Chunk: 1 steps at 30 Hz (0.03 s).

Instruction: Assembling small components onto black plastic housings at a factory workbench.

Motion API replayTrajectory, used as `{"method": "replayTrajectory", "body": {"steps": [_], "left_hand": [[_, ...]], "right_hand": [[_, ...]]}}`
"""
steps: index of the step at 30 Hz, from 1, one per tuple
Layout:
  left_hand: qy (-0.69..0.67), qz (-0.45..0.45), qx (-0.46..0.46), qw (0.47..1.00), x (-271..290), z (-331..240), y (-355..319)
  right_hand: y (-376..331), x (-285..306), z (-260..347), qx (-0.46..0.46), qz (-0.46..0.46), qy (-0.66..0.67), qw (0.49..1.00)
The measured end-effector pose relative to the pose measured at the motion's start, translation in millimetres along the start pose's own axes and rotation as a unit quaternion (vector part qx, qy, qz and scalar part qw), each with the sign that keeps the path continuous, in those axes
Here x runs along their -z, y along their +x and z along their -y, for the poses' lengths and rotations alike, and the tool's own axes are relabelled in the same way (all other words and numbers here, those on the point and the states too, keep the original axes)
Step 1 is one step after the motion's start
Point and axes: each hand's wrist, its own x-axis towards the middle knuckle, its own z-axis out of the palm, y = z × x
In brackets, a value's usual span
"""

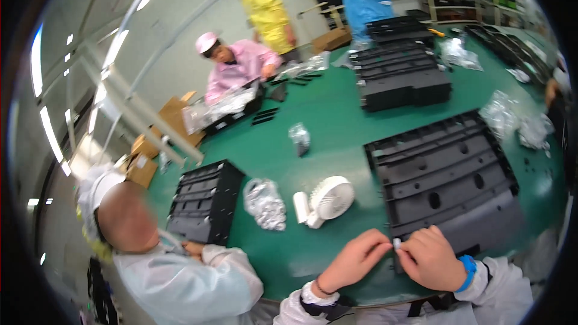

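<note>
A large black plastic panel (pixel 448 174) with ribs and oval holes lies on the green table in front of me to the right. My right hand (pixel 435 259) rests over its near left corner, with the fingers pinched on a small white part (pixel 397 243) at the panel's edge. Just left of that corner, my left hand (pixel 359 259) has its thumb and fingertips pressed together, close to the white part. Whatever those left fingertips hold is too small to make out. A blue band circles my right wrist and a dark cord my left.
Left of the panel stand a white handheld fan (pixel 332 198) and a clear bag of small parts (pixel 265 204). Beyond are stacked black housings (pixel 403 78) and plastic bags (pixel 509 114). A co-worker (pixel 180 271) sits left by a black housing (pixel 203 201); others work farther back.
</note>
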Motion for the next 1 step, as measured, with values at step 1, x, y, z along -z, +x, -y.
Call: {"method": "replayTrajectory", "body": {"steps": [1], "left_hand": [[-0.011,0.025,-0.023,0.999,-8.3,-1.9,13.4]], "right_hand": [[-3.4,-0.4,-1.5,0.016,0.014,-0.036,0.999]]}}
